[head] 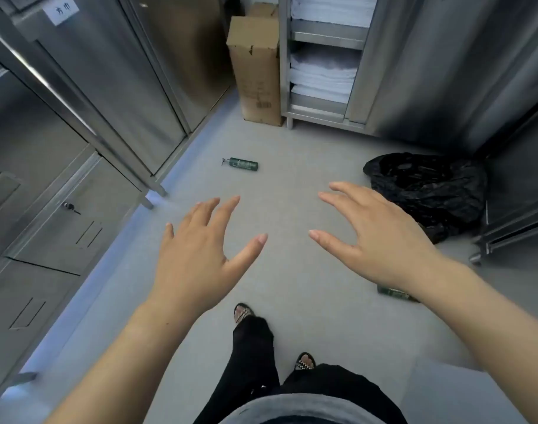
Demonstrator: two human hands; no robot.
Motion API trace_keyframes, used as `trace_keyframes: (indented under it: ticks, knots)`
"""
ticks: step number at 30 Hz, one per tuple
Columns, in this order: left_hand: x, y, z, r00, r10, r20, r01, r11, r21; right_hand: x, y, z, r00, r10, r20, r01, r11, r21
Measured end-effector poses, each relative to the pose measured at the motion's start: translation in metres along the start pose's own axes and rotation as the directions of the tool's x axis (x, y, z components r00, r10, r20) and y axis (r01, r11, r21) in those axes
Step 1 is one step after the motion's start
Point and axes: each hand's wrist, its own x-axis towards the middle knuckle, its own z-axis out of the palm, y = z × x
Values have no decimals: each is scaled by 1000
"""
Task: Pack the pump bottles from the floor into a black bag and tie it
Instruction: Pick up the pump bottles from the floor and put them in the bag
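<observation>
Head view records both hands held out, palms down, above a smooth grey floor [295, 142]. The left hand [197, 258] and the right hand [375, 240] are empty, with fingers spread and nearly straight, touching nothing. One dark green cylindrical pump bottle [241, 164] lies on its side on the floor beyond the left hand, its pump head pointing toward the brushed steel cabinets [108, 102] on the left. A second dark bottle [394, 293] lies on the floor, partly hidden under the right wrist; its pump cannot be seen. The black bag [430, 191], thin, glossy, crumpled plastic, sits slumped on the floor beyond the right hand against a steel unit, well apart from the first bottle; its contents cannot be told. A tall cardboard box [255, 71] stands upright in the far corner beside open steel shelving holding folded white towels [323, 75].
</observation>
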Motion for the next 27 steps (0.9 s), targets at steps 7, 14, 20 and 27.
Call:
trace_keyframes:
  ticks: [7,14,20,27]
  knots:
    - [85,-36,-14,997,-47,-63,43,996,-75,91,-15,-7,999,-37,16,38,998,-58]
    - [179,-91,-60,989,-83,-125,76,996,-55,213,-56,-29,993,-113,38,116,989,-92]
    - [250,-126,-86,985,-122,-122,117,992,-45,286,-67,-34,995,-101,24,102,993,-64]
    - [332,-122,-86,992,-92,-89,88,995,-53,368,-40,-41,993,-106,43,109,992,-68]
